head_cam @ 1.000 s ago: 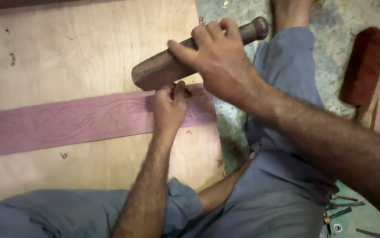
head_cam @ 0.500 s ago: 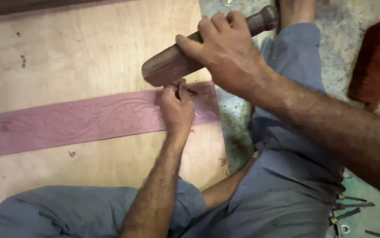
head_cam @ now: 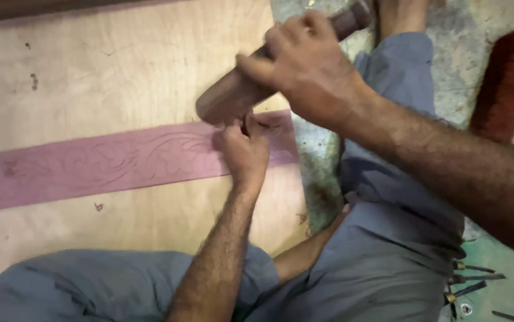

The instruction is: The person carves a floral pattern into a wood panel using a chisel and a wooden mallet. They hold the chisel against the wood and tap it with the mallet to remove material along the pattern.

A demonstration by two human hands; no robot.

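A long pink-painted wooden strip (head_cam: 108,164) with a carved scroll pattern lies across a pale plywood board (head_cam: 120,71). My left hand (head_cam: 245,149) rests on the strip's right part, fingers closed around a small chisel that is almost hidden in the fist. My right hand (head_cam: 304,65) grips a dark wooden mallet (head_cam: 227,98) by its handle. The mallet's thick head sits just above my left fist, at the chisel's top.
My legs in grey-blue trousers (head_cam: 382,238) frame the board at the bottom and right. A brush with reddish-brown bristles (head_cam: 504,86) lies on the mottled floor at the far right. Several chisels (head_cam: 468,280) lie at the lower right on a green surface.
The mallet has come down onto the chisel's top at my left fist. The view has shifted a little, so the strip sits lower and farther right in the frame.
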